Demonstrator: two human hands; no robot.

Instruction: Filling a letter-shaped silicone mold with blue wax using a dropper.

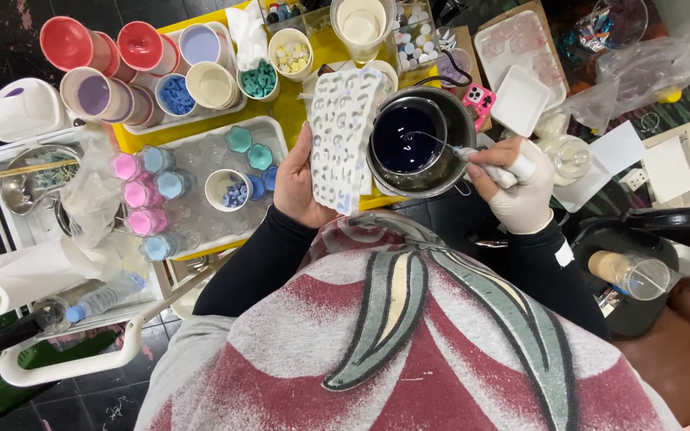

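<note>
Dark blue liquid fills the inner cup [403, 137] of a metal pot [433, 152] that sits at the near edge of the yellow table [297, 108]. The right hand [513, 187], in a white glove, is closed around the handle of a thin stirrer [441, 144] whose tip dips into the liquid. The bare left hand [301, 187] grips a white silicone mould [341, 136] from beneath, fingers curled around its lower edge, holding it tilted up just beside the pot and touching its rim. The soft mould could sag in this one-handed grip, so anything poured in might run across cavities or spill onto the person's lap. The pot looks to overhang the table edge, and a hard stir or a nudge from the mould could tip it. A clear tray [201, 160] to the left holds pink and blue cups [141, 195], near enough to catch drips.
</note>
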